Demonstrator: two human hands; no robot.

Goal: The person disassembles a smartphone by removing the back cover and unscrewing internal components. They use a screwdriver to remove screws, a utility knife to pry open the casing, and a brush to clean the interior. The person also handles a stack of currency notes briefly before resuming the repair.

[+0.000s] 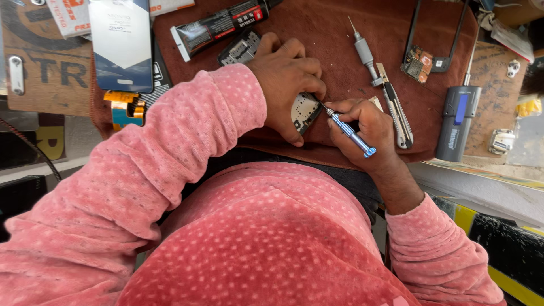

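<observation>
At the bottom of the frame we see our pink sleeves [170, 187] and the pink top filling the lower half. Above them, near the middle, our right hand [368, 133] is closed around a small blue screwdriver [349, 133]; its tip touches the edge of an opened phone [303, 110]. Our left hand [286, 79] lies over this phone with the fingers curled down on it, pressing it to the surface [328, 39], which is covered with a dark red mat. Only two parts of the phone show: one piece under the palm in the centre, and one end above the fingers.

Just right of the right hand lies a utility knife [396, 110], and above it a grey screwdriver [364, 51] points to the upper part of the frame. Further right stands a dark grey tool with a blue stripe [458, 122]. Near the upper right lies a small circuit board [417, 63].

At the top centre lies a black glue tube [218, 25], near the far end of the phone. At the upper left rests a blue and white box [122, 42], and below it a small yellow and teal part [126, 107].
</observation>
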